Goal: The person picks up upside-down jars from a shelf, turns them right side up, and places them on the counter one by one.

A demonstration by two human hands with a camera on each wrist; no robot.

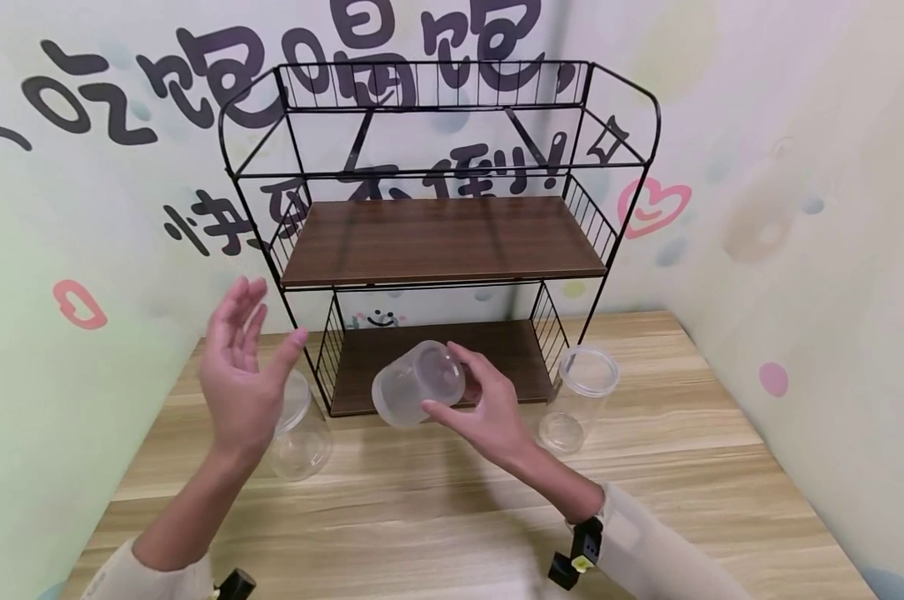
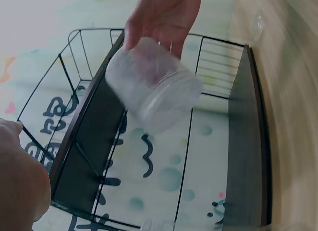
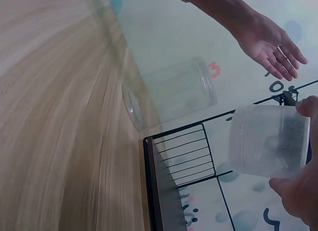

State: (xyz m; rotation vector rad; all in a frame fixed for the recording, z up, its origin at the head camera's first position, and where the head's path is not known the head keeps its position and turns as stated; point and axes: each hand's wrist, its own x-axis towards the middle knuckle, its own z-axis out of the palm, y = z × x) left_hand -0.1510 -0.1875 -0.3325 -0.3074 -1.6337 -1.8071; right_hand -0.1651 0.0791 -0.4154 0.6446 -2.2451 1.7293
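In the head view my right hand (image 1: 492, 417) holds a translucent plastic jar (image 1: 399, 393) between thumb and fingers. The jar is tilted and raised in front of the rack's lower shelf, its round end towards the camera. My left hand (image 1: 242, 379) is lifted at the left with fingers extended and thumb apart, holding nothing. Behind that hand, a clear jar (image 1: 302, 450) stands on the table, partly hidden. The right wrist view also shows the gripped jar (image 3: 268, 139) and, farther off, my empty left hand (image 3: 266, 44).
A black wire rack with brown wooden shelves (image 1: 444, 237) stands against the wall. To its right another clear jar (image 1: 588, 392) stands on the wood-grain table (image 1: 392, 517). Patterned walls (image 1: 811, 250) rise behind and at both sides.
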